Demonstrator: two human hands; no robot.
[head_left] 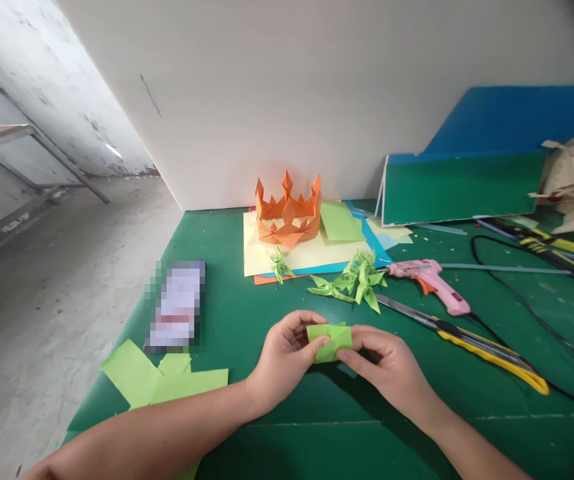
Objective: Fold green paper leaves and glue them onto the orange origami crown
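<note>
A small folded piece of light green paper (331, 341) is held just above the green table (317, 427), pinched from both sides. My left hand (287, 357) grips its left edge with thumb and fingers closed. My right hand (389, 367) grips its right edge the same way. Beyond them lie several finished green paper folds (354, 283), one more small green fold (279, 265), and an orange paper crown (288, 210) standing on a stack of coloured sheets (311, 257).
Light green paper sheets (159, 380) lie at the table's left front corner beside a blurred flat object (177, 307). A pink glue gun (434, 283), a yellow-handled cutter (487, 350), black cables (541, 323) and a green and blue board (467, 183) occupy the right side.
</note>
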